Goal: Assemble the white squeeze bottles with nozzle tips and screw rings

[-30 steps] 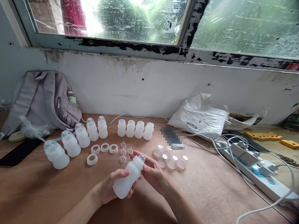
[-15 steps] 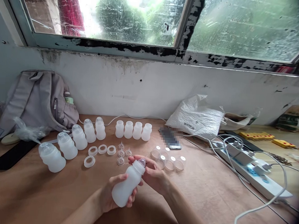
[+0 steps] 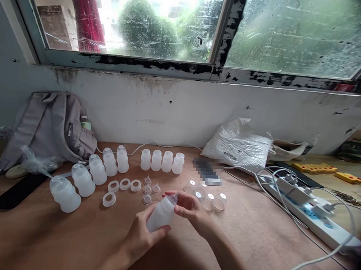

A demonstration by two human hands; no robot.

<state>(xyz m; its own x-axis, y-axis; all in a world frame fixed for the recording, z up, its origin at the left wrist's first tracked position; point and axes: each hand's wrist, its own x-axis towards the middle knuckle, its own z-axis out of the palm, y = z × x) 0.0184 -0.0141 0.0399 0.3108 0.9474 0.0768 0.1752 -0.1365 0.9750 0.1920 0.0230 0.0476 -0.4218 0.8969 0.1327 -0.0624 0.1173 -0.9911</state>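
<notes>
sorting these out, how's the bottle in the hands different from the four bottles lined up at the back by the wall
The held bottle is tilted in the air, gripped by the left hand, while the four back bottles stand upright on the table, untouched. The held bottle has a clear teat at its mouth, under the right hand; the four back bottles have open, bare necks. Both are the same milky-white translucent plastic and a similar shape.

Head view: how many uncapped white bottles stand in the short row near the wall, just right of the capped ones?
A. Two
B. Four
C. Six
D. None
B: four open-necked bottles stand side by side behind the loose rings, while the left hand and right hand hold a fifth bottle nearer the camera.
</notes>
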